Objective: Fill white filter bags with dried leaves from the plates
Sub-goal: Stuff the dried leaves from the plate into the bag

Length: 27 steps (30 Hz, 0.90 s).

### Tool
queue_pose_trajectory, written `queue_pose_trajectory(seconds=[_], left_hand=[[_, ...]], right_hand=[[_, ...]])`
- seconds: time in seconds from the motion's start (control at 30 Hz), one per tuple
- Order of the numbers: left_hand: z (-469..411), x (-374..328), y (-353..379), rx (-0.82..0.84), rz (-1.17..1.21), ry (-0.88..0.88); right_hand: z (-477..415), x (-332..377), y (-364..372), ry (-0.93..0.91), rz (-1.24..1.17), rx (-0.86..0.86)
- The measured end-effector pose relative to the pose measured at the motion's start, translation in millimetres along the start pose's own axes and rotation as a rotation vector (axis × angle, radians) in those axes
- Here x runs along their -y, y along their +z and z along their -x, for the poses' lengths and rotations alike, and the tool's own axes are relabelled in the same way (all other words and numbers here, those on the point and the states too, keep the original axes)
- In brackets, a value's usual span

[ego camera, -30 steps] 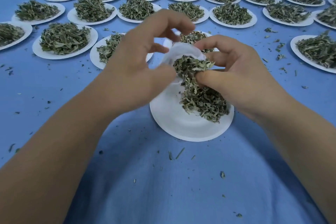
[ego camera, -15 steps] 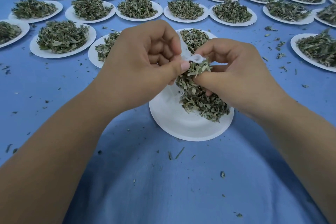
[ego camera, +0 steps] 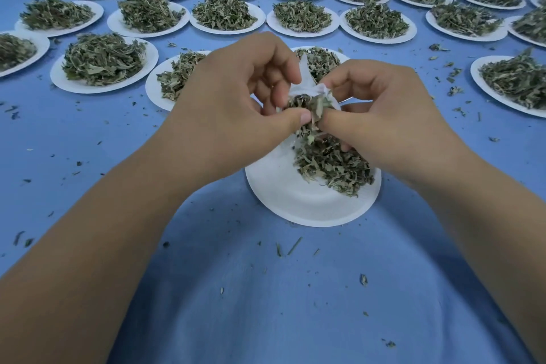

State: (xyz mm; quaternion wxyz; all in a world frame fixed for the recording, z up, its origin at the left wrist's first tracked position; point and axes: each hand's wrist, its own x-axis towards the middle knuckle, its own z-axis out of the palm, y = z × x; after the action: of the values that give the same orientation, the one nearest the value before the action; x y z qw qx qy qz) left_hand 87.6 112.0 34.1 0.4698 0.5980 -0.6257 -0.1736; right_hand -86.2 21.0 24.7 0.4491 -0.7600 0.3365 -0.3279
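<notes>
Above a white paper plate (ego camera: 298, 201) of dried leaves (ego camera: 331, 167), the left hand (ego camera: 233, 106) grips a white filter bag (ego camera: 307, 86) while the right hand (ego camera: 384, 109) pinches leaves at its mouth.

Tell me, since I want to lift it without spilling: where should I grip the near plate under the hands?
Pinch the plate at its bare near-left rim, coming from the near left. The leaf pile covers its right and far part, and the left hand and right hand hold the filter bag over the far edge, so that side alone is free.
</notes>
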Motion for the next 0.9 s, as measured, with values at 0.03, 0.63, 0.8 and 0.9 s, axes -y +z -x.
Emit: queue_pose_trajectory(seconds=[0.03,0.63,0.8,0.9], left_hand=[[-0.3,-0.2,0.9,-0.022,-0.042,0.008],[-1.0,5.3,9.3,-0.121,-0.164,-0.041],[1.4,3.4,13.3,-0.123,-0.176,0.012],[0.2,4.1,10.3,-0.113,-0.163,-0.005]], right_hand=[[0.6,0.4,-0.1,-0.007,-0.014,0.002],[3.1,-0.4,-5.4,-0.010,-0.141,0.154],[4.5,-1.5,-1.0,-0.071,-0.152,0.136],[3.6,-1.2,-2.0,-0.078,-0.141,0.119]])
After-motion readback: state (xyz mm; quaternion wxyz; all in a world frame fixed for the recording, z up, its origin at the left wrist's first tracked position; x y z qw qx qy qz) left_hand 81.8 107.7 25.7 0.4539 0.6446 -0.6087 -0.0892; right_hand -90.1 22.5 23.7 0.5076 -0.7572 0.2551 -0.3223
